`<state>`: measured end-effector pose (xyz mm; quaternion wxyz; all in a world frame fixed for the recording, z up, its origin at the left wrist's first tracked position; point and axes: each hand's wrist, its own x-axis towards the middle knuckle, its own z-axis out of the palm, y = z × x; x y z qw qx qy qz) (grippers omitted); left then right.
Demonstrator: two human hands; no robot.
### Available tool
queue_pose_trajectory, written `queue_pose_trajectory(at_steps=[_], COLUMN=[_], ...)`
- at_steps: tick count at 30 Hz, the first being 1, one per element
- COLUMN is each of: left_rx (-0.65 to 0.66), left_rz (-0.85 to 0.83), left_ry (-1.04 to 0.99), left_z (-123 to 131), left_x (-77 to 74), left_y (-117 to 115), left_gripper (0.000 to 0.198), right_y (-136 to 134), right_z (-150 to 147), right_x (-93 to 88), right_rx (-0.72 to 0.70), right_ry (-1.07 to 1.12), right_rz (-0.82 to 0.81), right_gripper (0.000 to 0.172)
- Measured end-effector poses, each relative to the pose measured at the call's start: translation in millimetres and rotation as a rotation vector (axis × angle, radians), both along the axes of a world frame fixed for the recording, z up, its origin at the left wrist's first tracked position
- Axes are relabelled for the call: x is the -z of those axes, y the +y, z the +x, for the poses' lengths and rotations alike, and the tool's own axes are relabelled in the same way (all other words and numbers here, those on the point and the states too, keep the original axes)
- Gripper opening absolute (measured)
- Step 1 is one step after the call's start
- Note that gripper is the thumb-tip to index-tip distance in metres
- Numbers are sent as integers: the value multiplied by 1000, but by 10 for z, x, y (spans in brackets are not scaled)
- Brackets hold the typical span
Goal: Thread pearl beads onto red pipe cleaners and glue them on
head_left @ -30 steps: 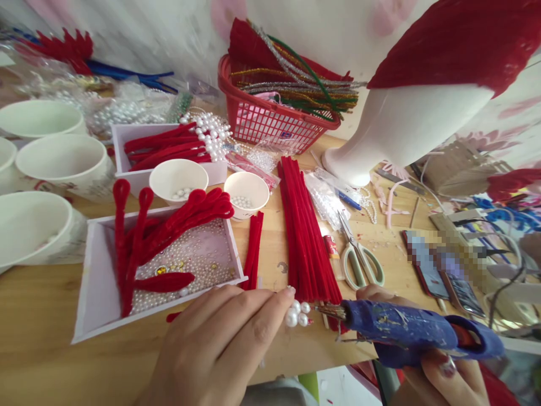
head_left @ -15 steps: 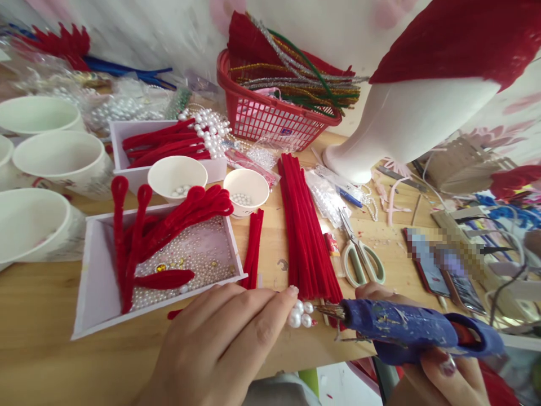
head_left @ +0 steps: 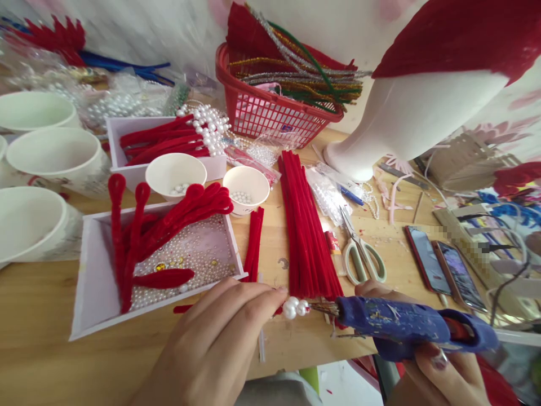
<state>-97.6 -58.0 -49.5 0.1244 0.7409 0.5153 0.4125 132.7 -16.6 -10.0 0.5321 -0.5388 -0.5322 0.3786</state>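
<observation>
My left hand (head_left: pixel 215 344) is at the table's near edge, its fingers pinched on a small cluster of white pearls (head_left: pixel 295 307). My right hand (head_left: pixel 439 378) grips a blue glue gun (head_left: pixel 406 327) from below. The gun's nozzle points left and touches the pearl cluster. Just behind them lies a bundle of red pipe cleaners (head_left: pixel 306 231) on the wooden table (head_left: pixel 42 349).
A white tray (head_left: pixel 95 282) of small beads and red looped stems sits at left, with paper cups (head_left: pixel 175 175) and bowls (head_left: pixel 29 225) behind. Scissors (head_left: pixel 359 254), a glue tube, two phones (head_left: pixel 443 270), a red basket (head_left: pixel 270 113) and a white mannequin head (head_left: pixel 406 118) stand to the right and back.
The pearl cluster and glue gun nozzle have shifted slightly left and closer together. My left fingers have turned the pearls a little.
</observation>
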Motion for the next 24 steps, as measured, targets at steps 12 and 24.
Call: queue_pose_trajectory(at_steps=[12,24], left_rx=[-13,17], left_rz=[-1,8], left_ry=[-38,-36], left_z=[47,75], left_x=[-55,-60], left_y=[-16,15], left_gripper=[39,35], right_y=[-22,-72], right_z=[304,293], right_x=[-6,5], right_rx=[-293,-185], right_ry=[-82,-25], right_rz=[131,30], right_gripper=[21,20])
